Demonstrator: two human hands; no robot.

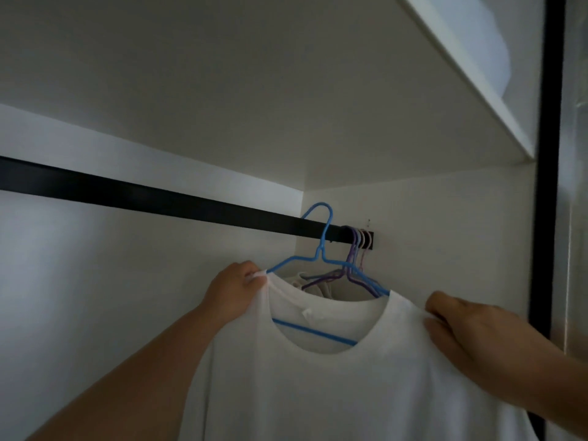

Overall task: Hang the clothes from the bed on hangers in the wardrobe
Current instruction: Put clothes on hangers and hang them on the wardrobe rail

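A white T-shirt point(334, 386) sits on a blue hanger point(318, 259), held up inside the wardrobe. The hanger's hook rises in front of the black rail point(159, 198), and I cannot tell whether it is over the rail. My left hand point(237, 288) pinches the shirt's left shoulder where the hanger's arm goes into it. My right hand point(467, 326) grips the right shoulder of the shirt. Several purple and pink hangers point(358, 253) hang at the rail's right end, just behind the blue one.
A white shelf point(445, 90) runs overhead, its front edge at the upper right. The wardrobe's white side wall point(429, 243) stands close behind the hangers. A black door frame point(547, 186) runs vertically at the right. The rail stretches bare to the left.
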